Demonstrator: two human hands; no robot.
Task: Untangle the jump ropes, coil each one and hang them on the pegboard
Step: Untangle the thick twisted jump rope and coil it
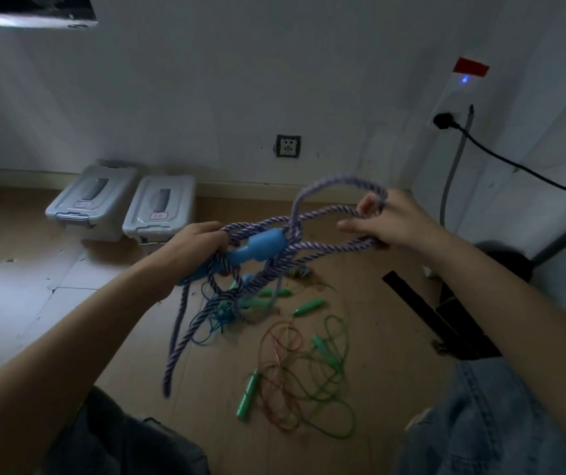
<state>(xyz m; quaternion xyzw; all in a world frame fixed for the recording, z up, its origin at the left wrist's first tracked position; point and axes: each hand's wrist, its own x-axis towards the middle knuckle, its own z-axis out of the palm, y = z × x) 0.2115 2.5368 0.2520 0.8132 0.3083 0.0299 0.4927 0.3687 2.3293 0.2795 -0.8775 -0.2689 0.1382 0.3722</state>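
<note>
Purple twisted rope [312, 248] stretches between my hands at chest height, its loops running roughly from nine o'clock to three o'clock, with one arc rising toward twelve and a loose tail hanging toward seven. My left hand [194, 246] is closed round the bunched strands and the blue handle [257, 246], which lies along the same line, thick end toward three. My right hand [388, 219] has curled fingers hooked through two loops. I judge it best to keep the loops slack and ease the handle back through, not pull tight.
</note>
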